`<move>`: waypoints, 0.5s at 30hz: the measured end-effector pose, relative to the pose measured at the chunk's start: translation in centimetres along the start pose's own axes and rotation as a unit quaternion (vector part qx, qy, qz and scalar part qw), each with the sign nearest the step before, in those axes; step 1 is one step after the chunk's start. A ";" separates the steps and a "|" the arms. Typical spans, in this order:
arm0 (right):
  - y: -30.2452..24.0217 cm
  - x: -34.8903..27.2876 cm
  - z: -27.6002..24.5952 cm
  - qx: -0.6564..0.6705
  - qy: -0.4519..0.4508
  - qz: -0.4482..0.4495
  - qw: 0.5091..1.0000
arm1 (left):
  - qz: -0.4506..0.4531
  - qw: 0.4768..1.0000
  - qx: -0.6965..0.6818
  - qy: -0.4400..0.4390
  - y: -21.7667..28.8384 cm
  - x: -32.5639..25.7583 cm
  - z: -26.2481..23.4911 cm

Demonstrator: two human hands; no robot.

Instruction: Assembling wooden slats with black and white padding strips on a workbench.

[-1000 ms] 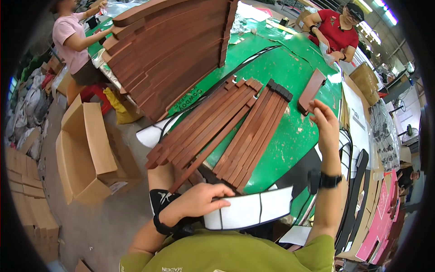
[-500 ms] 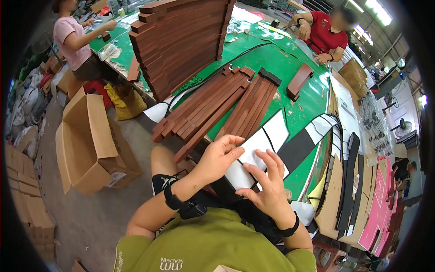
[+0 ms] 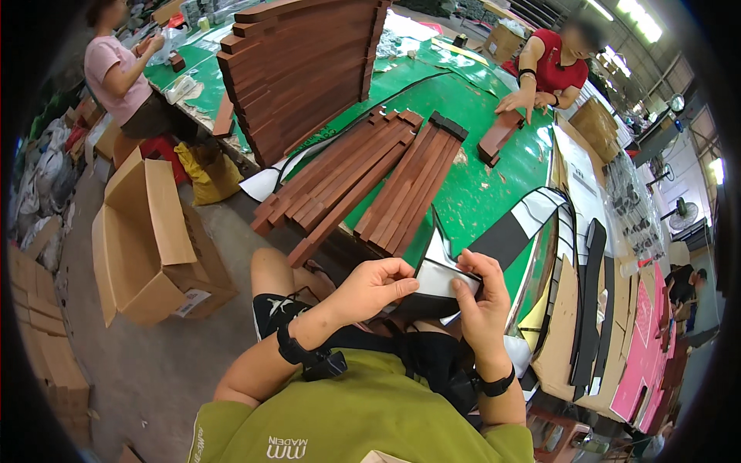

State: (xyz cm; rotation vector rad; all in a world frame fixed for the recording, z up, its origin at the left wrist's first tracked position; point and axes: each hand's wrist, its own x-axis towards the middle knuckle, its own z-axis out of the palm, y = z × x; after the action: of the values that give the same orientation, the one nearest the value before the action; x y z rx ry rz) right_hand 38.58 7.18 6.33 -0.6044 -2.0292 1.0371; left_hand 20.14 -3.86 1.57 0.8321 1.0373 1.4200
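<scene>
Between my hands is a white-faced strip (image 3: 436, 279) with black edges and dark lines across it, bent so that its far end stands up. My left hand (image 3: 376, 287) pinches its left edge between thumb and fingers. My right hand (image 3: 485, 299) grips the right edge, thumb on the white face and fingers at the far side. What the strip is made of I cannot tell. Just beyond it lie a bundle of reddish-brown bars (image 3: 413, 181) with a black band at its far end and a looser pile of similar bars (image 3: 340, 177).
A tall stack of brown bars (image 3: 305, 73) stands on the green table (image 3: 463, 185). A black-and-white strip (image 3: 505, 241) curves along the right. An open cardboard box (image 3: 158, 247) sits on the floor at left. A co-worker's hand (image 3: 519, 102) touches a brown block (image 3: 498, 140); another person (image 3: 120, 73) works far left.
The strip has gone from lying flat and extended to bent, its far end upright. My right hand has closed from spread fingers onto its edge. The co-worker in red has reached to the brown block.
</scene>
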 end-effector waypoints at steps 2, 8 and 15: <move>-1.1 0.4 0.2 -0.186 -0.006 -0.038 0.982 | -0.018 0.996 0.046 0.069 0.7 0.0 0.6; -1.9 -0.3 0.8 -0.370 -0.045 -0.186 0.909 | -0.020 0.991 0.054 0.118 1.1 0.8 1.7; 0.6 -1.1 2.9 -0.272 -0.072 -0.192 0.940 | -0.004 0.986 -0.078 0.148 -2.7 2.3 1.6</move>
State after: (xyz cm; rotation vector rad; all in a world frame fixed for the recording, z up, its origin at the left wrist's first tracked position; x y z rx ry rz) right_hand 36.98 5.39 4.23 -0.3806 -2.4539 0.2881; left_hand 22.40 -1.45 -0.53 0.5118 1.1312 1.6285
